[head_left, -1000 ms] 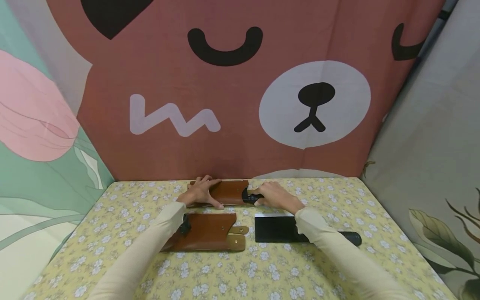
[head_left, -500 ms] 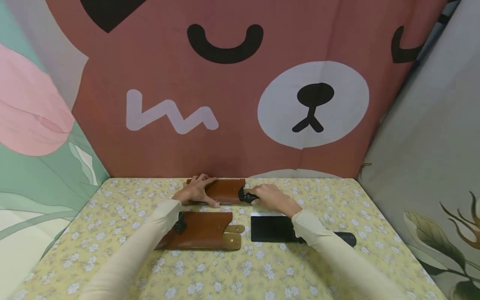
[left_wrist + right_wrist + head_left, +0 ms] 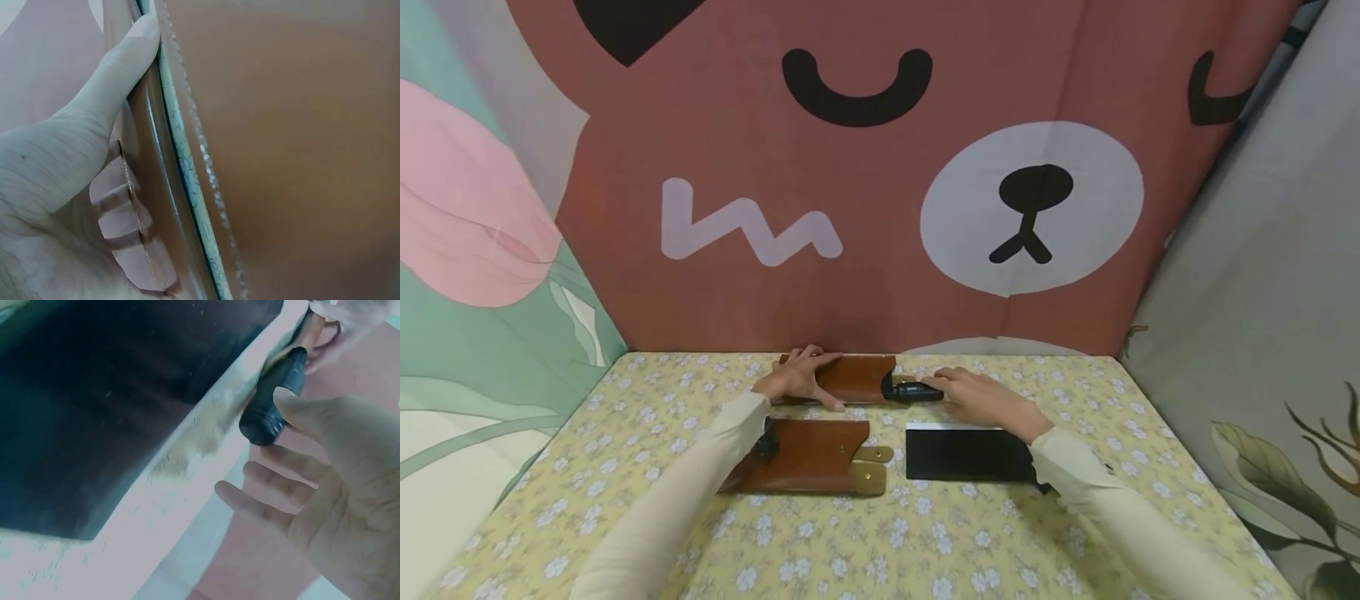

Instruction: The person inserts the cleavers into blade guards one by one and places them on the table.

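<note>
At the table's back edge lies a brown leather sheath (image 3: pixel 857 379), with a black handle (image 3: pixel 917 392) sticking out of its right end. My left hand (image 3: pixel 796 379) holds the sheath's left part, thumb along the near edge and fingers across to the far edge. The right hand (image 3: pixel 985 396) is at the handle's free end; in the right wrist view its fingers are loosely spread and the thumb (image 3: pixel 300 412) overlaps the handle's butt. Nearer to me, a second brown sheath (image 3: pixel 812 458) lies with two snap straps extending right. Beside it is a black cleaver blade (image 3: pixel 962 454) with a pale edge.
A yellow flowered cloth (image 3: pixel 820 542) covers the table. Close behind the far sheath rises a red-brown bear-print curtain (image 3: pixel 850 308). My right sleeve (image 3: pixel 1112 492) passes over the area right of the cleaver blade, and its handle is hidden.
My right hand has loosened from the black handle and moved right, exposing more of it. The left hand stays on the far sheath. The right sleeve now covers the nearer cleaver's handle.
</note>
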Demonstrator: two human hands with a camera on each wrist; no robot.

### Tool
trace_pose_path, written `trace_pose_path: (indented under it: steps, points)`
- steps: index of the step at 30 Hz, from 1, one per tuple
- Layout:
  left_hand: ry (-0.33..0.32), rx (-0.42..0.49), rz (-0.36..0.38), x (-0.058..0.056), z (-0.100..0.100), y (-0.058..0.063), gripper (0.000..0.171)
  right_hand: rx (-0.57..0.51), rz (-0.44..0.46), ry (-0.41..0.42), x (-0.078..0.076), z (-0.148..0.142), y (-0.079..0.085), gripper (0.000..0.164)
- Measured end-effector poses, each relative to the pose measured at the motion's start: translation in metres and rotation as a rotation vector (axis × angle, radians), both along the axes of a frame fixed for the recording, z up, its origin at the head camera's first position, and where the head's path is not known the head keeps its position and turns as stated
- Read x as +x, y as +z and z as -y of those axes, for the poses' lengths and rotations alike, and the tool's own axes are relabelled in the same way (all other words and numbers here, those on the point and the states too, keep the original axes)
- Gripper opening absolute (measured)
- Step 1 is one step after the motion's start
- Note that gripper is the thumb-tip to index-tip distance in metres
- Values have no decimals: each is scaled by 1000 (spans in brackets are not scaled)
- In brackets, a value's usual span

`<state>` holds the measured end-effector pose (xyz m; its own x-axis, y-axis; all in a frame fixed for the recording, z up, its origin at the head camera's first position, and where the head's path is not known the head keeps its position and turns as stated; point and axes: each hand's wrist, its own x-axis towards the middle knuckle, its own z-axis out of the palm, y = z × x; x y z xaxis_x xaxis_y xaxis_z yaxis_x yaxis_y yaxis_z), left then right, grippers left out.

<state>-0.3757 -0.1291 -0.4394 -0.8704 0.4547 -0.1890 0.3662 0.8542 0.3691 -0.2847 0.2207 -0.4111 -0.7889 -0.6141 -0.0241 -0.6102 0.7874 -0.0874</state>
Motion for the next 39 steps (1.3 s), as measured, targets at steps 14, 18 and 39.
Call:
trace_pose_path:
  steps: [14, 18, 39]
  points:
    - [-89, 178, -365, 41, 15, -10, 98, -127, -51, -12, 59, -65, 5, 44]
    - [-131, 191, -396, 57, 18, -18, 98, -146, -46, -55, 72, -73, 0, 49]
    - [-213, 157, -258, 106, 33, -10, 97, -180, -153, -27, 104, -101, -17, 58]
